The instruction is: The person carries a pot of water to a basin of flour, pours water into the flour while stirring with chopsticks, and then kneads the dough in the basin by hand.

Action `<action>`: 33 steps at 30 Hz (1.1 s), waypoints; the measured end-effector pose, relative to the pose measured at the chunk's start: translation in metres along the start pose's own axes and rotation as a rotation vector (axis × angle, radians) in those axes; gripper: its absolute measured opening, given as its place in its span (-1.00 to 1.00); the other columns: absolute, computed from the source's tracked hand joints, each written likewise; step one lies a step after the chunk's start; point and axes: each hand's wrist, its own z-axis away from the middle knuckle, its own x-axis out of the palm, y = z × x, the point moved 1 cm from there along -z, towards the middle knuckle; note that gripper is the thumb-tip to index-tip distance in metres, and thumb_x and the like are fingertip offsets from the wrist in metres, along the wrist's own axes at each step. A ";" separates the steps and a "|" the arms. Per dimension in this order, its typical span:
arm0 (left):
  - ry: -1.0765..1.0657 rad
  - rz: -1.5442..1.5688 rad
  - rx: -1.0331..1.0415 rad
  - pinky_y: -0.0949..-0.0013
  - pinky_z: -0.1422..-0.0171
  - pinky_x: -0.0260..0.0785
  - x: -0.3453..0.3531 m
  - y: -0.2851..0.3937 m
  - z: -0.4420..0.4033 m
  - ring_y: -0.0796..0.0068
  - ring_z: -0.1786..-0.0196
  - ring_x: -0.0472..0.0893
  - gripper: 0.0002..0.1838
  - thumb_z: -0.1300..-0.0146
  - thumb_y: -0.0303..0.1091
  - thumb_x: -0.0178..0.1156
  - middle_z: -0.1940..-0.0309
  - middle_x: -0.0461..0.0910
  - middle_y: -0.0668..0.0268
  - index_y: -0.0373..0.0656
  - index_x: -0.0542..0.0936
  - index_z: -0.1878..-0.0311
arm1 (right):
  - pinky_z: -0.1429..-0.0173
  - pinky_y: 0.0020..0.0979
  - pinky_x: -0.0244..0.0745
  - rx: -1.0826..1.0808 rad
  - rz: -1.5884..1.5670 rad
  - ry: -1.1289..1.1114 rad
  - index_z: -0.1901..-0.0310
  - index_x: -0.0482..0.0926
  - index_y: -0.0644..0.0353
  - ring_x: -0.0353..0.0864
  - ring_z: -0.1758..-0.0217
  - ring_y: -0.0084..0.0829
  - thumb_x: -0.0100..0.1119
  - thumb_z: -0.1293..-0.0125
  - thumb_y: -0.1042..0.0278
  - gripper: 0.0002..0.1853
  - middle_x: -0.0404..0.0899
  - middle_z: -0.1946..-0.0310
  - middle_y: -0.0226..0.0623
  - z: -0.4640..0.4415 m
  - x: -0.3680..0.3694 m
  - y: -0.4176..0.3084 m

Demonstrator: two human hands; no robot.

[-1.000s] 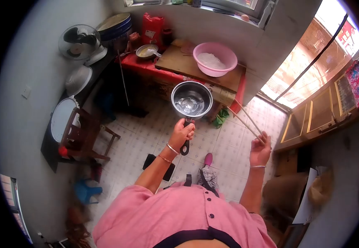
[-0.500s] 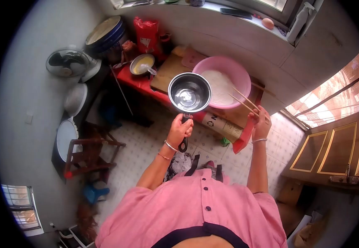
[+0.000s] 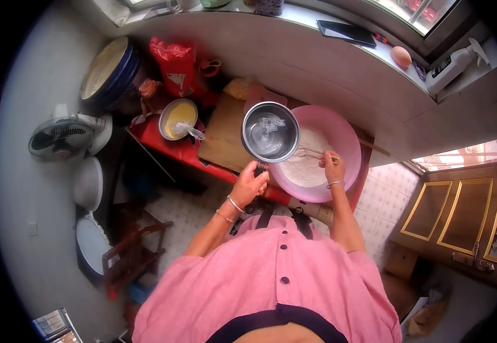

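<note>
In my left hand (image 3: 251, 184), closed round its black handle, is a small saucepan (image 3: 270, 132) with a dark rim and a shiny inside; clear liquid seems to lie in it. The pan is over the left edge of a large pink basin (image 3: 344, 137). White flour (image 3: 304, 168) covers the basin's bottom. My right hand (image 3: 333, 167) is closed on a pair of chopsticks (image 3: 310, 153), above the basin's right side. The chopsticks' tips reach down to the flour. Under the basin is a wooden board (image 3: 225, 134).
Left of the board, a bowl of yellow food (image 3: 179, 119) stands on the red-covered table (image 3: 162, 143), near a red bag (image 3: 174, 66) and a blue drum (image 3: 111, 71). A fan (image 3: 62, 140) is at far left. A phone (image 3: 346, 33), an egg (image 3: 400, 56) and a spray bottle (image 3: 451, 68) are on the windowsill.
The view has shifted closer to the table. My right hand has moved in over the basin, bringing the chopsticks down to the flour. The saucepan now overlaps the basin's left edge.
</note>
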 end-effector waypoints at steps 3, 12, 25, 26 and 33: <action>-0.020 -0.009 -0.019 0.64 0.59 0.15 0.000 0.022 -0.022 0.76 0.58 0.30 -0.87 -0.36 -0.43 0.07 0.42 0.43 0.39 -0.17 0.34 0.11 | 0.41 -0.53 0.55 -0.002 -0.029 0.073 0.18 0.63 0.35 0.60 0.52 -0.57 0.20 -0.35 0.20 -0.70 0.63 0.47 -0.30 -0.025 -0.014 -0.029; 0.026 -0.077 -0.024 0.65 0.58 0.13 0.013 0.008 -0.058 0.76 0.57 0.29 -0.85 -0.37 -0.42 0.08 0.41 0.42 0.39 -0.19 0.35 0.07 | 0.43 -0.55 0.46 -0.077 0.129 -0.047 0.20 0.64 0.34 0.54 0.55 -0.62 0.19 -0.34 0.23 -0.72 0.61 0.53 -0.39 -0.033 0.020 -0.028; 0.041 -0.021 0.016 0.64 0.58 0.09 0.042 0.010 -0.058 0.76 0.57 0.29 -0.83 -0.37 -0.42 0.08 0.42 0.41 0.40 -0.22 0.36 0.04 | 0.45 -0.57 0.44 -0.130 0.162 -0.117 0.24 0.65 0.34 0.55 0.55 -0.65 0.19 -0.33 0.26 -0.74 0.59 0.55 -0.39 -0.064 -0.038 -0.053; 0.056 -0.021 0.018 0.64 0.58 0.09 0.044 0.012 -0.055 0.76 0.57 0.29 -0.83 -0.37 -0.42 0.08 0.42 0.41 0.40 -0.22 0.36 0.04 | 0.45 -0.57 0.44 -0.127 0.159 -0.131 0.24 0.65 0.34 0.55 0.55 -0.65 0.19 -0.33 0.26 -0.74 0.59 0.55 -0.39 -0.068 -0.041 -0.062; 0.082 -0.058 0.039 0.63 0.57 0.11 0.048 0.005 -0.056 0.75 0.57 0.30 -0.82 -0.37 -0.43 0.09 0.43 0.41 0.40 -0.23 0.37 0.04 | 0.39 -0.48 0.48 -0.360 0.294 -0.111 0.23 0.66 0.30 0.60 0.51 -0.53 0.21 -0.31 0.26 -0.76 0.65 0.52 -0.25 -0.035 -0.007 -0.034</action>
